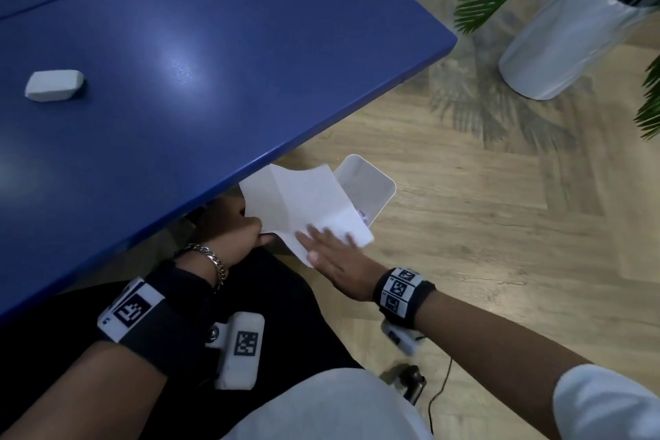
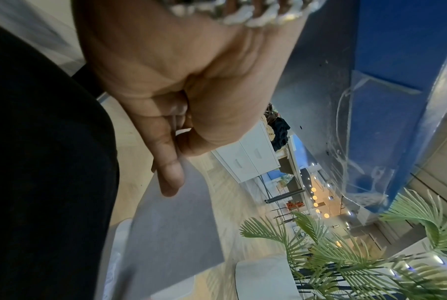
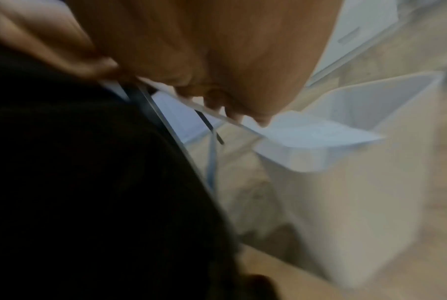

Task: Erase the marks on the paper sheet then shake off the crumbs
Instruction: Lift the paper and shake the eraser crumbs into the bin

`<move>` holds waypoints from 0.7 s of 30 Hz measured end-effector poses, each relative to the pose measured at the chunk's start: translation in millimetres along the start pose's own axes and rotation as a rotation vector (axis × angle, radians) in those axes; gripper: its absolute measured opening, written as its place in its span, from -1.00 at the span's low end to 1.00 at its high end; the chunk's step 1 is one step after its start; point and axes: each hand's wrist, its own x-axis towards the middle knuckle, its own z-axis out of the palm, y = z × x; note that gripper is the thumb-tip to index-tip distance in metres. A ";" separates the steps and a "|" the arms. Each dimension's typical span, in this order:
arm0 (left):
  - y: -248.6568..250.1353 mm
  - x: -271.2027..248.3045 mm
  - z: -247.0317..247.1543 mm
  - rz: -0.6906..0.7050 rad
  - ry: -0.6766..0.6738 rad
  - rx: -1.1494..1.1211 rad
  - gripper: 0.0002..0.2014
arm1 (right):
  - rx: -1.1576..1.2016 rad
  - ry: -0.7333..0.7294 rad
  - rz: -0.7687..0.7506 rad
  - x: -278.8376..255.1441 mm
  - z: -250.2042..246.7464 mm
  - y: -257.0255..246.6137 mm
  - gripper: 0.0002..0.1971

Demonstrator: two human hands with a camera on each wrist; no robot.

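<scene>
A white paper sheet [image 1: 303,204] hangs bent over the white waste bin [image 1: 371,186] on the floor, just off the blue table's near edge. My left hand [image 1: 246,232] pinches the sheet's near left corner between thumb and fingers; the left wrist view shows that pinch [image 2: 177,142] on the grey-looking paper [image 2: 171,233]. My right hand [image 1: 332,250] lies with straight fingers flat on the sheet's near right part. The right wrist view is blurred: fingers [image 3: 232,109] touch the paper's edge [image 3: 307,132] above the bin [image 3: 358,182]. A white eraser [image 1: 54,86] lies on the table at the left.
The blue table [image 1: 214,64] fills the upper left, its edge running diagonally above my hands. A potted palm in a white planter [image 1: 564,39] stands on the wooden floor at the upper right. My dark-trousered lap [image 1: 278,325] is below the sheet.
</scene>
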 end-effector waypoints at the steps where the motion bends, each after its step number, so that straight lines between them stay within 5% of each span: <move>1: 0.5 -2.1 -0.8 -0.005 -0.004 -0.028 -0.82 | -0.191 -0.017 0.103 5.2 4.4 24.6 -0.42; 3: 0.4 -5.1 -2.3 -0.007 -0.021 -0.034 -0.80 | -0.411 -0.050 0.283 12.1 1.8 62.0 -0.38; 6: 0.4 -7.2 -2.7 0.008 -0.029 -0.022 -0.60 | -0.423 0.052 0.335 16.7 -18.8 69.7 -0.32; 11: 2.2 -7.5 1.5 0.043 -0.017 0.000 -0.83 | 0.150 0.272 -0.007 23.4 -31.3 0.9 -0.36; 14: 6.3 -12.2 -0.9 0.056 -0.010 0.029 -0.77 | 0.314 0.181 -0.141 25.1 -12.8 -17.6 -0.41; 18: 6.2 -17.3 -11.2 0.058 -0.017 0.004 -0.80 | -0.381 0.014 0.303 32.2 -5.1 41.2 -0.45; 21: 4.5 -23.6 -16.7 0.025 -0.025 -0.098 -0.76 | -0.269 0.296 0.406 34.3 -29.0 61.4 -0.52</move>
